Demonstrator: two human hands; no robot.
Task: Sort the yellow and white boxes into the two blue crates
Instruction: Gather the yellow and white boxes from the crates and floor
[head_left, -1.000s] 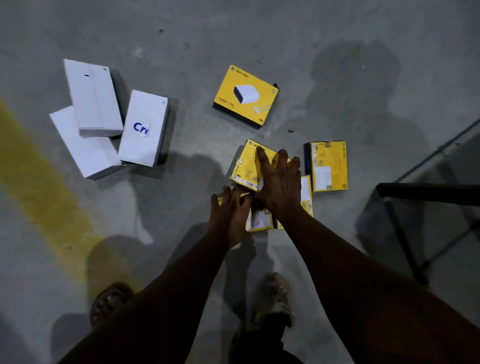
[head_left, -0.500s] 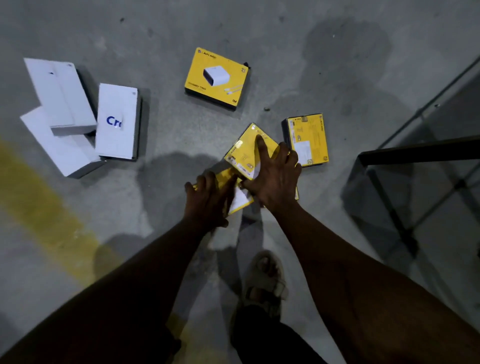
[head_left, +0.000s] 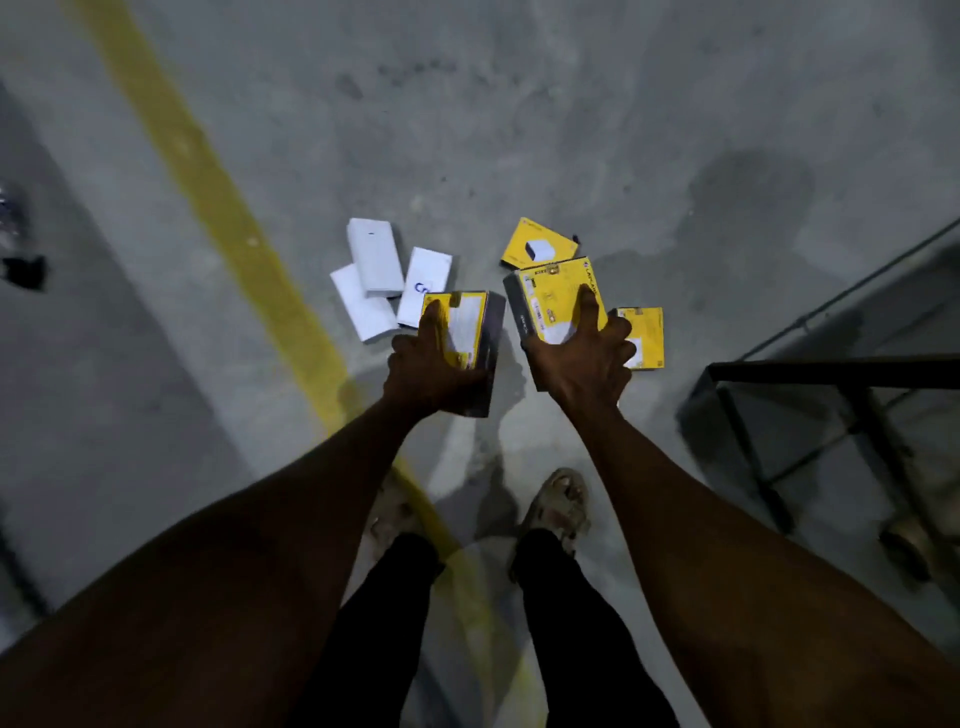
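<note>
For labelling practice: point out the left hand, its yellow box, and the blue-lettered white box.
Left hand (head_left: 432, 372): head view, back of hand.
Yellow box (head_left: 466, 325): head view, white label.
Blue-lettered white box (head_left: 431, 267): head view, top face.

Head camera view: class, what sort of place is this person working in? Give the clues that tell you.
Probably a warehouse or workshop floor. There is a bare concrete floor, a painted yellow line running across it, and a black metal frame at the right. White boxes lie loose on the ground.

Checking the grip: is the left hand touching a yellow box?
Touching. Head view shows the left hand holding a yellow box, a finger across its face.
</note>
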